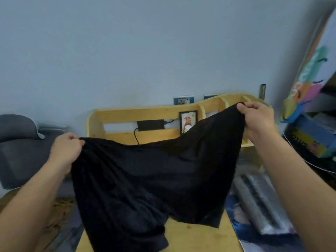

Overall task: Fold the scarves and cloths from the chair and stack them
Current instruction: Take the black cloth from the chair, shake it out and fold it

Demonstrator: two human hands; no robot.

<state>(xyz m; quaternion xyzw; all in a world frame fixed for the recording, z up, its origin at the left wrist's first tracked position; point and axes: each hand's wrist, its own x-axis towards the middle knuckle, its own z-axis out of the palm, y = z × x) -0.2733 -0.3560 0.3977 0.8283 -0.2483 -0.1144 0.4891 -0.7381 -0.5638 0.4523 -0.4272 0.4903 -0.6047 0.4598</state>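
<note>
**Inspector A:** We start nearest, taking the wooden table (pixel 200 237) as our reference. Over its near edge hangs the lower hem of the black cloth (pixel 145 179), loose and rumpled. We cannot tell whether the hem touches the tabletop.

**Inspector B:** Agreed. Above the table we record both hands engaged. The left hand (pixel 66 151) has its fingers curled round one upper corner of the cloth; the right hand (pixel 258 118), held higher and further over the table, pinches the opposite corner between thumb and fingers. The top edge sags between them.

**Inspector A:** So the cloth is spread in the air, with no fold visible in it. We judge this item to be at the opening stage of its fold.

**Inspector B:** As to the stack, we see no folded pile on the visible part of the table. The cloth hides much of the surface, so we cannot rule one out.

**Inspector A:** Left of the table stands the grey chair (pixel 18 142). We can make out no scarves or cloths on it from here; the picture is blurred there.

**Inspector B:** At the table's far side we note the wooden shelf (pixel 145 113) with a small framed picture (pixel 188 122), then the wall. Our finding: one cloth in hand, unfolded; stacking is yet to be confirmed.
</note>
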